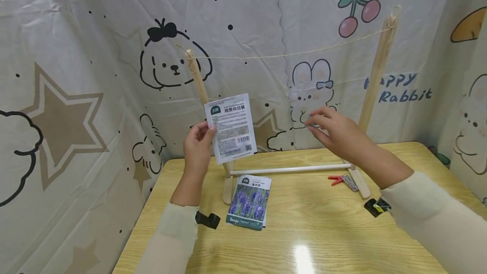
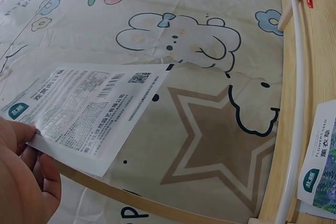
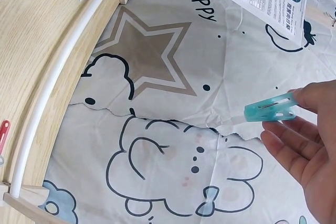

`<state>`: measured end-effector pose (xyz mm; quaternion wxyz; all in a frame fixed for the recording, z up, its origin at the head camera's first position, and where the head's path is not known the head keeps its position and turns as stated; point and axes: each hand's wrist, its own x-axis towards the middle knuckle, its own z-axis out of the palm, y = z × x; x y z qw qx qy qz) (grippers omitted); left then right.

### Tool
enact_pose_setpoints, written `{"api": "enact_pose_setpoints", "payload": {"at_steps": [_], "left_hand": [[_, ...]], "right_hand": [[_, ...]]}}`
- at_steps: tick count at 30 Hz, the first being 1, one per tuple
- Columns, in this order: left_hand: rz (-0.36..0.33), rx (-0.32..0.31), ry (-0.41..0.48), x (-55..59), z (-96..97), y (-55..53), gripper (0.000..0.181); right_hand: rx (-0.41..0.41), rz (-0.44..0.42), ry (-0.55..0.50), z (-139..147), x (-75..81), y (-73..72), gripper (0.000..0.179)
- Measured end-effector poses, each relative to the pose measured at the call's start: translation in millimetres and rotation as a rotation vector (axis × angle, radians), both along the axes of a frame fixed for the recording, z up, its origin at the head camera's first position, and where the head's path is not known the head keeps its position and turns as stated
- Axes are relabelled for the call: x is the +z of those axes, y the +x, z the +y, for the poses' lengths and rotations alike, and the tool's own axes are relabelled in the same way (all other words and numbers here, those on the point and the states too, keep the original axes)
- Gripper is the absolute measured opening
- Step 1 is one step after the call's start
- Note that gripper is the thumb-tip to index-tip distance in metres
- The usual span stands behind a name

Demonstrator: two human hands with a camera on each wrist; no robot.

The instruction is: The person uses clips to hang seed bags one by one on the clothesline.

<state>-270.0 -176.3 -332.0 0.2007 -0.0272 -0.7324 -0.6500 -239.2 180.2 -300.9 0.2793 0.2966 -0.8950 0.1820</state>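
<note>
My left hand (image 1: 198, 145) pinches the left edge of a white seed packet (image 1: 231, 128), its printed back side facing me, in front of the rack's left post. In the left wrist view the thumb (image 2: 21, 132) lies over the packet's edge. My right hand (image 1: 331, 132) is raised right of the packet, apart from it. Between its thumb and fingers it pinches a teal clothespin (image 3: 270, 108), plain in the right wrist view and mostly hidden by the fingers in the head view. A thin string (image 1: 289, 55) runs above both hands.
The string is tied between two wooden posts (image 1: 374, 75), joined low by a white rod (image 1: 291, 169). Seed packets with purple flowers (image 1: 249, 202) lie by the left foot. Red and grey clothespins (image 1: 348, 182) lie by the right foot. A printed cloth hangs behind the table (image 1: 304, 219).
</note>
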Motion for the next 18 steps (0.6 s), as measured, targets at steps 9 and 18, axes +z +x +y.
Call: {"api": "enact_pose_setpoints", "payload": {"at_steps": [9,18], "left_hand": [[0.008,0.003,0.022,6.8,1.9,-1.2,0.026],[0.008,0.005,0.030,11.8,2.5,-2.8,0.024]], "right_hand": [[0.050,0.086,-0.014,-4.9,7.1,-3.2,0.017],[0.083,0.107,-0.023,-8.8,17.1,-4.0,0.017]]}}
